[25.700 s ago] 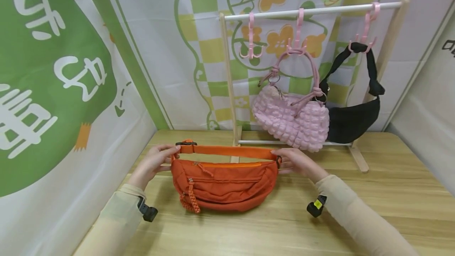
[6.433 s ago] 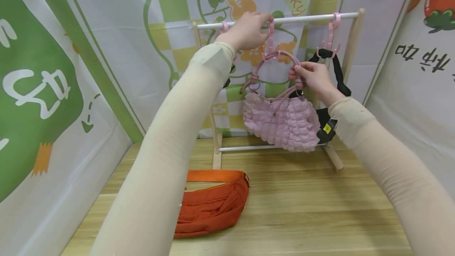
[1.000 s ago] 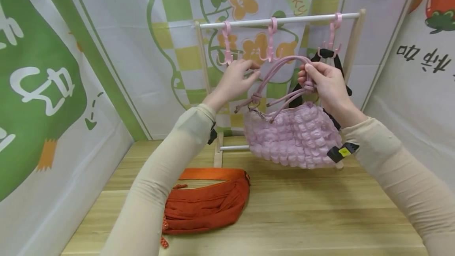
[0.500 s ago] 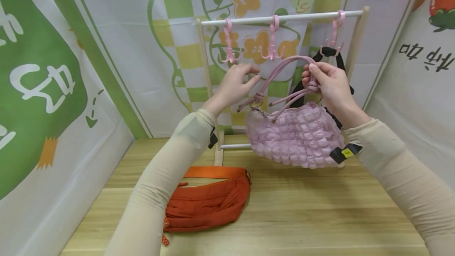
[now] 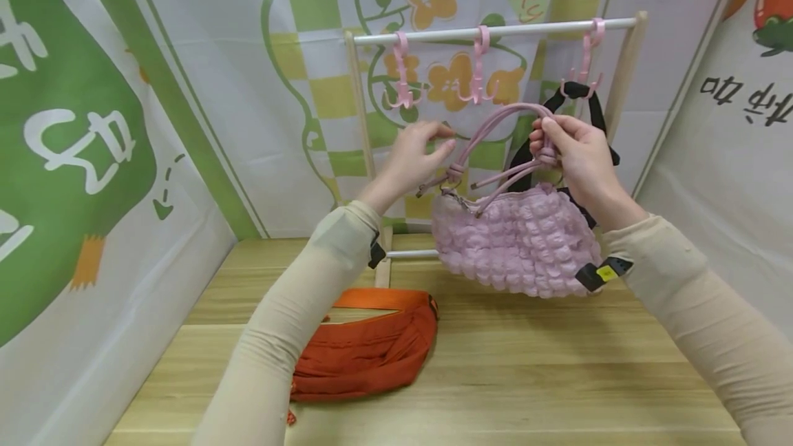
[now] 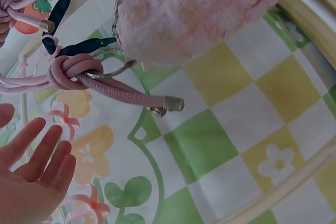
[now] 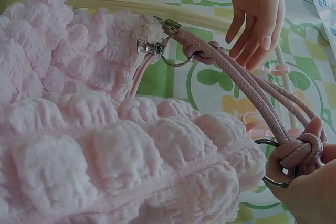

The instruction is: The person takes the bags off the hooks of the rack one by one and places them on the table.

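My right hand [image 5: 585,164] pinches the pink cord handle [image 5: 495,122] of a puffy pink handbag [image 5: 514,243] beside its right knot. The handbag hangs below that hand, off the hooks and in front of the rack. In the left wrist view my left hand [image 6: 37,171] has its fingers spread and apart from the handle's other knot [image 6: 71,72]. Bare pink hooks hang behind, one at the middle [image 5: 478,78] and one at the left [image 5: 403,78]. The right wrist view shows the bag's bubbled fabric [image 7: 105,156] up close.
A black bag's strap [image 5: 577,90] loops over the right pink hook [image 5: 586,54], its body mostly hidden behind the pink handbag. An orange waist bag [image 5: 372,353] lies on the wooden table [image 5: 526,377], partly behind my left sleeve. The rack's white rod [image 5: 533,29] spans the back.
The orange waist bag, held by both hands at first, lies on the table. The pink handbag has come off the middle hook in my right hand. In the last second, hands barely move.
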`<state>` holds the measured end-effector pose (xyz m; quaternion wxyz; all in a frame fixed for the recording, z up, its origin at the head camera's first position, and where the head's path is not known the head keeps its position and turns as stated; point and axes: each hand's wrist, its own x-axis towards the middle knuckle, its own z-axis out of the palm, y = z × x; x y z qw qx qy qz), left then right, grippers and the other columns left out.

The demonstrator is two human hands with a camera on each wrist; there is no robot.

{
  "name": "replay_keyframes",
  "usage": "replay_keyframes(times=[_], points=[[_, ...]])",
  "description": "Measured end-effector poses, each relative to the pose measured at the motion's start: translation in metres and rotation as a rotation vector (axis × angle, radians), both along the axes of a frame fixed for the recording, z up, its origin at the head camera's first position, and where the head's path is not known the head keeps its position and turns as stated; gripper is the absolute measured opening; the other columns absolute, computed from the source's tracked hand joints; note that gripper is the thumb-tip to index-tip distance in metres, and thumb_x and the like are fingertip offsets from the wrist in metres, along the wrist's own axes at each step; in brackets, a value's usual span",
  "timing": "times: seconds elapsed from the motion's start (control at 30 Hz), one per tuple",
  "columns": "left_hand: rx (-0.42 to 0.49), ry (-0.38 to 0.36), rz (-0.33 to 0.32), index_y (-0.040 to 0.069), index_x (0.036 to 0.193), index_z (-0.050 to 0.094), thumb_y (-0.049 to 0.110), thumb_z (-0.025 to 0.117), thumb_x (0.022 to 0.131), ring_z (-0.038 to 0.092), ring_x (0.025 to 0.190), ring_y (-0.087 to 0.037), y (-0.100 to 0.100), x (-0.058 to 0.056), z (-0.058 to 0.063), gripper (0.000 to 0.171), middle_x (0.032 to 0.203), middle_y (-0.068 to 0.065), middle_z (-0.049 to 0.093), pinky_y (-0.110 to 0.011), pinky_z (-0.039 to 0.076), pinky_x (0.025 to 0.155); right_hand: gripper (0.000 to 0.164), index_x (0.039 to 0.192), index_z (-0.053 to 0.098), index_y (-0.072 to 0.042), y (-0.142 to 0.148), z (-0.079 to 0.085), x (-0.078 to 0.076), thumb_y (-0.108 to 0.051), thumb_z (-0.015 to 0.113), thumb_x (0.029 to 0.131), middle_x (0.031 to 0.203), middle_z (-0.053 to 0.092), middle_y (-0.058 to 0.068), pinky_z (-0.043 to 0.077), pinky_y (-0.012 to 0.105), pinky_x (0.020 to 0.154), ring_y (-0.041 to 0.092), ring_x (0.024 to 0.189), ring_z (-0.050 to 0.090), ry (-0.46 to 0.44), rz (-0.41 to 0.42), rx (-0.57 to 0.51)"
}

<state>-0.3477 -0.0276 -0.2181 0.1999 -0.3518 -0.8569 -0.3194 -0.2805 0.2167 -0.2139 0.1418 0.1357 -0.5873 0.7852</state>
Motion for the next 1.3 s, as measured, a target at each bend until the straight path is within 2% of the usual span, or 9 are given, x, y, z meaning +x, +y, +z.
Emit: replay_keyframes(times=[0.2,0.4,0.63,0.93,1.17,1.3], points=[[0.008,-0.042,0.03,0.007,0.116,0.062,0.028,0.053,0.096,0.057,0.111,-0.021,0.001,0.002,-0.007,0.03,0.118,-0.006,0.065,-0.033,0.043,0.099,0.022,0.1,0.062,0.002,0.0,-0.003,0.001,-0.018,0.06,0.092,0.079,0.065,0.005,0.052,0.017,0.054,0.01,0.066,0.063,-0.011,0.009,-0.01],[0.023,-0.064,0.02,0.007,0.115,0.063,0.029,0.056,0.095,0.057,0.111,-0.02,0.001,0.003,-0.015,0.031,0.117,-0.006,0.065,-0.034,0.043,0.099,0.021,0.099,0.063,0.0,-0.001,-0.006,0.002,-0.019,0.061,0.091,0.08,0.064,0.005,0.052,0.017,0.055,0.01,0.067,0.063,-0.018,0.008,-0.007],[0.037,-0.124,0.026,0.005,0.115,0.064,0.032,0.061,0.092,0.057,0.11,-0.023,0.004,0.002,-0.023,0.035,0.115,-0.01,0.064,-0.035,0.045,0.097,0.02,0.098,0.063,0.0,-0.002,-0.007,0.004,-0.018,0.061,0.092,0.078,0.064,0.005,0.051,0.017,0.053,0.01,0.065,0.063,-0.014,0.011,-0.019],[-0.023,-0.114,0.042,0.007,0.112,0.066,0.033,0.067,0.087,0.055,0.111,-0.025,0.008,0.003,-0.034,0.035,0.115,-0.008,0.065,-0.037,0.043,0.098,0.019,0.096,0.064,-0.001,-0.003,-0.01,0.006,-0.018,0.06,0.092,0.078,0.064,0.005,0.05,0.017,0.053,0.01,0.065,0.062,-0.009,0.02,-0.024],[-0.017,-0.123,0.061,0.009,0.106,0.068,0.031,0.07,0.085,0.056,0.103,-0.02,0.009,0.005,-0.041,0.031,0.107,-0.005,0.066,-0.033,0.043,0.091,0.024,0.101,0.06,0.004,-0.002,-0.011,0.007,-0.018,0.059,0.092,0.078,0.063,0.005,0.05,0.016,0.051,0.01,0.065,0.062,0.007,0.022,-0.03],[-0.002,-0.137,0.051,0.009,0.104,0.067,0.029,0.071,0.085,0.057,0.104,-0.022,0.008,0.006,-0.042,0.028,0.106,-0.006,0.066,-0.032,0.044,0.093,0.02,0.098,0.062,0.002,-0.001,-0.011,0.009,-0.018,0.059,0.093,0.078,0.063,0.005,0.05,0.017,0.051,0.01,0.065,0.062,0.015,0.021,-0.032]])
